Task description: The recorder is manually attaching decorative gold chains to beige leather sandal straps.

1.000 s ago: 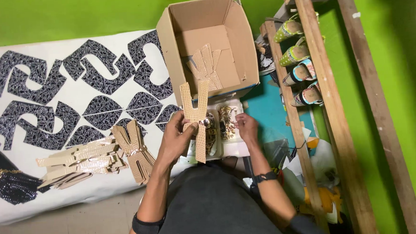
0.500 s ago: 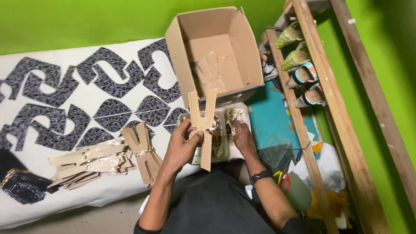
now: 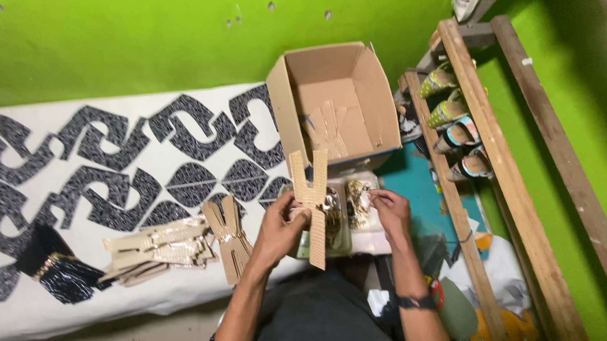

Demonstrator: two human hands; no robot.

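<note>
My left hand (image 3: 279, 228) grips a flat tan cardboard cutout (image 3: 311, 191) with two prongs at the top, held upright in front of me. My right hand (image 3: 388, 209) is just to its right, fingers pinched on a small shiny gold piece (image 3: 358, 201) above a white tray (image 3: 363, 242). An open cardboard box (image 3: 335, 106) sits beyond the hands with several similar cutouts lying inside.
A white surface (image 3: 41, 309) at left carries black patterned shapes (image 3: 109, 167) and stacks of tan cutouts (image 3: 176, 243). A dark bundle (image 3: 52, 270) lies at its near left. A wooden rack with shoes (image 3: 453, 128) stands at right against the green wall.
The view has shifted slightly; both hands stay at the tray, the left still holding the cutout upright, the right hand moved a little to the right.
</note>
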